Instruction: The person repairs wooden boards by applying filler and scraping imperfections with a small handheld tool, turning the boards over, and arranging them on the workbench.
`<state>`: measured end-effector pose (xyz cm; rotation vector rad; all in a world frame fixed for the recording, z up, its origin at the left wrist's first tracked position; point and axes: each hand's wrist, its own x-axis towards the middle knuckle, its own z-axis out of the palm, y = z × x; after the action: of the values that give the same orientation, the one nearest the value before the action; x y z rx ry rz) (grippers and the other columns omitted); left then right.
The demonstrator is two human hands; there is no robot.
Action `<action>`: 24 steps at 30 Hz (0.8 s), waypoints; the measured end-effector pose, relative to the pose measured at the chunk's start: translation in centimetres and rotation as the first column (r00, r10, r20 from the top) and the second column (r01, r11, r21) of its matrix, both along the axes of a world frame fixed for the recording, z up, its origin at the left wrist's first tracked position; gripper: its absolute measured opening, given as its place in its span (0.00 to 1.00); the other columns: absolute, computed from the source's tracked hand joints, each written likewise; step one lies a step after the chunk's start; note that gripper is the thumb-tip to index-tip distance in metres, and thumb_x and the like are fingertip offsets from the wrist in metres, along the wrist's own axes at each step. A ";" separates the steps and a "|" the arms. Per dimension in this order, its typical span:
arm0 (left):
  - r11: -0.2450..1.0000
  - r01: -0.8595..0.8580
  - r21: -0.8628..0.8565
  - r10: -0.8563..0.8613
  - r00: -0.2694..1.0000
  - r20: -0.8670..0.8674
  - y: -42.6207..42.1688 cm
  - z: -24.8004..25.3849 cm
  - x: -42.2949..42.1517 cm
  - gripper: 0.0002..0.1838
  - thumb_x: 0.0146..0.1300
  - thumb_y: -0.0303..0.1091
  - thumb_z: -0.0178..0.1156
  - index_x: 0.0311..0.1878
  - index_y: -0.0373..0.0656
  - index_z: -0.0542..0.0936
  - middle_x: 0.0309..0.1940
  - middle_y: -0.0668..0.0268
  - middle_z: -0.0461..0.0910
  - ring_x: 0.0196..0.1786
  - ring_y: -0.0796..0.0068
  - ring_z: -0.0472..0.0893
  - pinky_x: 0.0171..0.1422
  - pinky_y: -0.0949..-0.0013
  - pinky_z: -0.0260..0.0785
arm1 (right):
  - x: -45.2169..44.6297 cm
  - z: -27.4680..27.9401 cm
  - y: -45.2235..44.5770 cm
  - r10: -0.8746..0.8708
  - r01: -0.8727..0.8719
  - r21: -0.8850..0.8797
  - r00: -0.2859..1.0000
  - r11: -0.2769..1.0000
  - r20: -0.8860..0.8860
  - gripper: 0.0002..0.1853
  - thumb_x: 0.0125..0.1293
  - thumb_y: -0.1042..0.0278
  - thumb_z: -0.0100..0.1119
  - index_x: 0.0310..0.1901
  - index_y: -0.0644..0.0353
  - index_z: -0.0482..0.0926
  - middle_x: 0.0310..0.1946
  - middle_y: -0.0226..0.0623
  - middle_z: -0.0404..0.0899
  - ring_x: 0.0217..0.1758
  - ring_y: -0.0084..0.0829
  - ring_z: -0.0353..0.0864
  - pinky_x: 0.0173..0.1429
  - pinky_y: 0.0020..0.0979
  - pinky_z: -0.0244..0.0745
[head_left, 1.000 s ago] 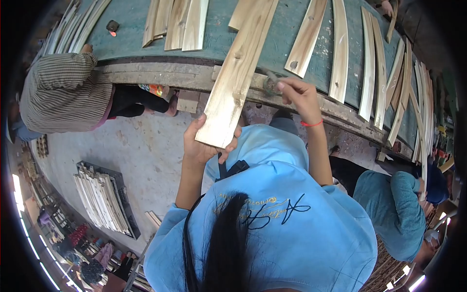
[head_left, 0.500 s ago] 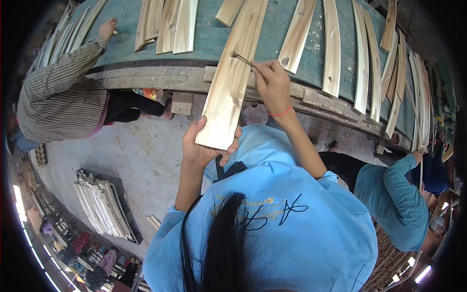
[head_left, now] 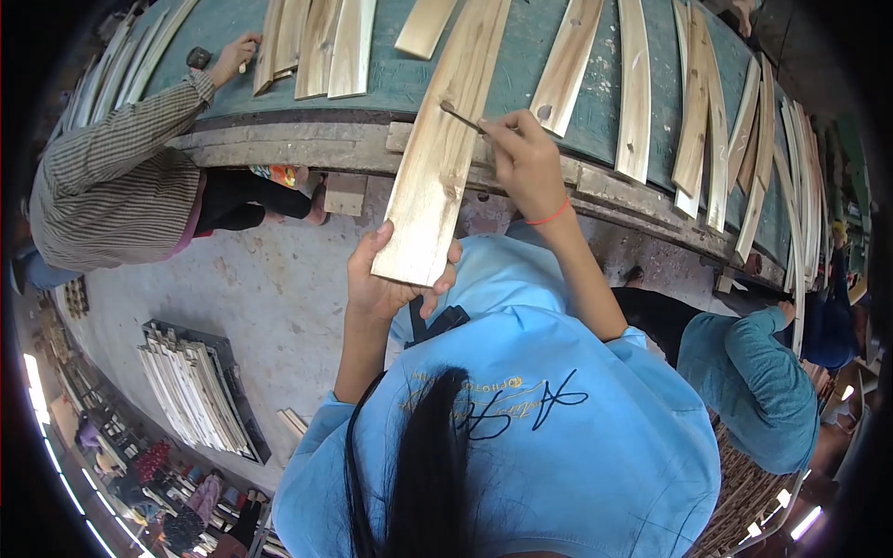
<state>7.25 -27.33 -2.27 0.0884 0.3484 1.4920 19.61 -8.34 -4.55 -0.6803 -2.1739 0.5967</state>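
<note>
the right hand (head_left: 528, 163) was closed in a pinch, thumb and fingers drawn together on the handle of a thin tool (head_left: 462, 119) whose small dark tip lay at the face of a long pale board (head_left: 430, 177); whether the tip pressed on the wood could not be told. a red band (head_left: 551, 214) circled that wrist. the left hand (head_left: 402, 270) was curled round the near end of the same board, its thumb on the upper face by the left edge and its fingers coming round from beneath at the right edge. the board slanted away from the body, across the wooden edge (head_left: 279, 141) of a workbench and out above its green top (head_left: 513, 65). a shorter board (head_left: 426, 28) lay just left of its far part, and more boards (head_left: 633, 102) lay to either side. further left, a person in a striped shirt (head_left: 121, 195) reached an arm over the bench; to the right stood a person in a teal top (head_left: 767, 391). on the floor (head_left: 279, 270), at left, slats (head_left: 191, 391) lay in a dark tray (head_left: 223, 353).
</note>
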 end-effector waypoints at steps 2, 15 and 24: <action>1.000 -0.001 0.006 0.001 1.000 0.000 -0.1 0.0 -0.1 0.36 0.67 0.53 0.40 0.64 0.26 0.57 0.41 0.36 0.70 0.30 0.54 0.78 0.14 0.63 0.76 | 0.1 0.5 0.3 0.028 -0.033 -0.150 0.999 0.988 -0.034 0.10 0.56 0.82 0.59 0.40 0.64 0.83 0.32 0.40 0.74 0.29 0.38 0.78 0.35 0.36 0.74; 1.000 0.008 -0.005 -0.008 1.000 0.004 -0.2 -0.1 0.0 0.37 0.67 0.54 0.41 0.65 0.27 0.57 0.40 0.35 0.71 0.31 0.53 0.78 0.14 0.62 0.77 | 0.1 1.9 0.9 -0.006 -0.036 0.215 0.982 0.976 0.189 0.11 0.55 0.77 0.59 0.41 0.62 0.82 0.31 0.36 0.75 0.26 0.36 0.79 0.30 0.34 0.75; 1.000 -0.007 0.009 0.007 0.999 0.045 -0.4 -0.3 -0.3 0.37 0.67 0.53 0.41 0.65 0.27 0.56 0.40 0.35 0.71 0.31 0.52 0.78 0.15 0.61 0.78 | 0.4 3.3 3.9 0.157 0.007 -0.901 0.984 0.433 0.082 0.09 0.61 0.70 0.60 0.40 0.65 0.82 0.22 0.32 0.76 0.16 0.20 0.68 0.20 0.22 0.63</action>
<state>6.93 -27.69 -2.60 0.0606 0.3054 1.5004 19.97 -4.48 -1.30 -1.2033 -1.8741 1.9045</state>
